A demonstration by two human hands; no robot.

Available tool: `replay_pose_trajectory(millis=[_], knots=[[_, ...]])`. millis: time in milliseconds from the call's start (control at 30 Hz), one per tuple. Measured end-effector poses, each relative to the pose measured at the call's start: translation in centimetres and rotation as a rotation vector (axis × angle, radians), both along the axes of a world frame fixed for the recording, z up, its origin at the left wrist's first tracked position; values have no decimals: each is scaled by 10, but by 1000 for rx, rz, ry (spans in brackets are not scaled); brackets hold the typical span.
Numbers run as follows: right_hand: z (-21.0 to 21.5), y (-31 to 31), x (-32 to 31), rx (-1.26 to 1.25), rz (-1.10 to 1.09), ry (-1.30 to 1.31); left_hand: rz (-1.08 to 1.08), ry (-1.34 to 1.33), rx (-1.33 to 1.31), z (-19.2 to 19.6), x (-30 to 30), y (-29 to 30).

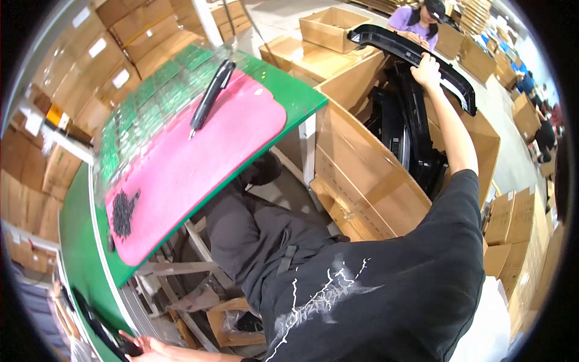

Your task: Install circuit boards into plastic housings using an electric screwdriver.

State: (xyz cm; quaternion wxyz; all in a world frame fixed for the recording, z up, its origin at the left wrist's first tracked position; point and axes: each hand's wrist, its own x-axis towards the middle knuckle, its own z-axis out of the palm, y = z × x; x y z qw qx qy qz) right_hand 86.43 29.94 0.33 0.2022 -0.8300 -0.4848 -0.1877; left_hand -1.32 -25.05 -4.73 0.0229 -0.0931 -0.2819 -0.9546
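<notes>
Right hand [427,67] is stretched out, closed over the top edge of a long black plastic panel [416,54], held above the large cardboard box [374,175] to the right of the counter [289,90]. More black parts [410,139] are stacked upright inside the box.

The panel is judged light for its length, stiff but likely to flex, and awkward one-handed; a second grip further along the edge is advised.

Left hand [148,349] is low at the frame bottom, fingers spread against a dark piece [99,329] at the counter edge; whether it is actually gripped cannot be told.
</notes>
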Motion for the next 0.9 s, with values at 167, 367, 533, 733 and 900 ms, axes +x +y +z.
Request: replay_pose_trajectory(millis=[167,367,533,733,900], knots=[[-18,9,38,-211,-98,3,-299,-83,156,3,-46,-5],[-35,14,24,11,36,-285,-153,67,-585,26,-14,72],[-33,8,27,161,88,-320,-226,260,-943,57,95,212],[27,-14,-50,437,270,-457,-588,437,-848,20,107,286],[78,-63,-175,330,1052,-335,-604,495,-1029,29,112,293]])
